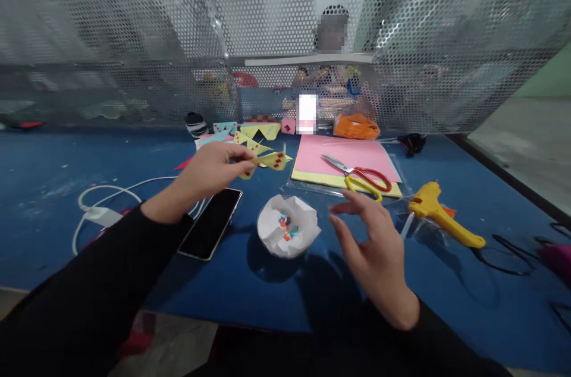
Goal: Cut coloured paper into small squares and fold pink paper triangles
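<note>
My left hand (209, 170) pinches a folded yellow paper piece (270, 160) with small red squares stuck on it, holding it above the blue table. A black phone (211, 223) lies just below that hand. My right hand (372, 240) hovers with its fingers apart and nothing in it, to the right of a crumpled white paper cup (288, 227) that holds tiny red and blue paper bits. Red and yellow scissors (361, 177) lie just beyond the right hand's fingertips.
Pink and yellow paper sheets (357, 154) lie under the scissors. A yellow glue gun (439, 213) rests at the right. More folded paper shapes (250, 130) sit at the back, a white cable (107, 198) at the left. A perforated metal screen (285, 38) walls the far edge; a person sits behind it.
</note>
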`<state>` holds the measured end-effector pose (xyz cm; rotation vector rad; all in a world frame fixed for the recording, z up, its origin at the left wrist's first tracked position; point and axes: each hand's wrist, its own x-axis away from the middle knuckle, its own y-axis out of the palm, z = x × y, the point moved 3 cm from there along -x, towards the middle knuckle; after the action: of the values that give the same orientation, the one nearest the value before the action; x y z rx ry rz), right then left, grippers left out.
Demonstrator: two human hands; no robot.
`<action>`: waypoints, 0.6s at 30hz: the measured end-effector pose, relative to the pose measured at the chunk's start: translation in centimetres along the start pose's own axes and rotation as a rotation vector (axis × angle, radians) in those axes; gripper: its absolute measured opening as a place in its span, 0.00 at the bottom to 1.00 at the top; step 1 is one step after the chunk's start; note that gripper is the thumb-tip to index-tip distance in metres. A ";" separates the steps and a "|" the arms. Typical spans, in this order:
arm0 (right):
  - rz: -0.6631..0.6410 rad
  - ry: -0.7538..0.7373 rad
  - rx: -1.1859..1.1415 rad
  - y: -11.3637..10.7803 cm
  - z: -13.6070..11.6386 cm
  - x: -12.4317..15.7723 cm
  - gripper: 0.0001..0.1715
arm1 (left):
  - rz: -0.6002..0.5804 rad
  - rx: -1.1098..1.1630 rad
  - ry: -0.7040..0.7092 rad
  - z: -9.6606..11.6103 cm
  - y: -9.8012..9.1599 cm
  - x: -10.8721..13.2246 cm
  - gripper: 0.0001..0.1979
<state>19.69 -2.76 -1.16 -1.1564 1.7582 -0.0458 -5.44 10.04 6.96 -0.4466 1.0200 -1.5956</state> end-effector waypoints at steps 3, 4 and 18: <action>-0.069 -0.038 0.035 0.3 0.1 0.9 0.21 | 0.087 -0.098 -0.067 -3.3 -3.1 -3.5 0.06; -0.093 -0.039 0.034 0.4 0.1 1.1 0.20 | 0.112 -0.146 -0.118 -4.6 -4.1 -4.8 0.06; -0.233 -0.100 0.131 2.1 0.6 1.5 0.17 | 0.140 -0.437 -0.283 -16.1 -5.2 -16.4 0.09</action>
<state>18.61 -2.45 -3.55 -1.2399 1.5038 -0.2362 -15.70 31.22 6.00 -0.8522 1.1511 -1.1421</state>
